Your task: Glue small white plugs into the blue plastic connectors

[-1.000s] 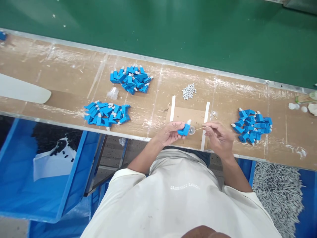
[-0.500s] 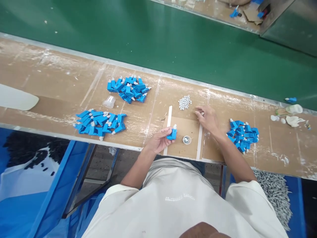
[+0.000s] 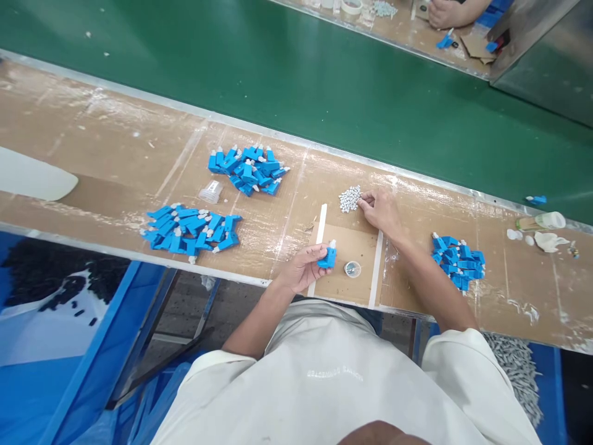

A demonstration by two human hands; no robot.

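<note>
Head view, left hand: the left hand (image 3: 303,267) rests at the near edge of the brown wooden workbench (image 3: 115,161), fingers curled around one small blue plastic block part with a white tip (image 3: 328,256), which stands roughly upright in the grip.
Head view, right hand: the right hand (image 3: 382,210) lies palm down further back on the bench, fingertips bent together at the small heap of grey-white pellets (image 3: 349,198). Whether a pellet is pinched between them cannot be told.
Held part location: above the tan cardboard pad (image 3: 345,244), at its left white strip (image 3: 319,225), near the bench's front edge.
Pad contents: a small round clear dish (image 3: 353,269) sits just right of the held part, apart from it.
Left pile: a heap of the same blue parts (image 3: 189,225) lies well left of the left hand.
Rear pile: a second blue heap (image 3: 248,168) lies behind it, with a small clear plastic cup (image 3: 210,191) between the two.
Right pile: a third blue heap (image 3: 458,261) lies beside the right forearm.
Behind bench: a green conveyor belt (image 3: 324,80) runs along the back edge.
Far side: another person's hand (image 3: 445,12) works at the top of the picture.
</note>
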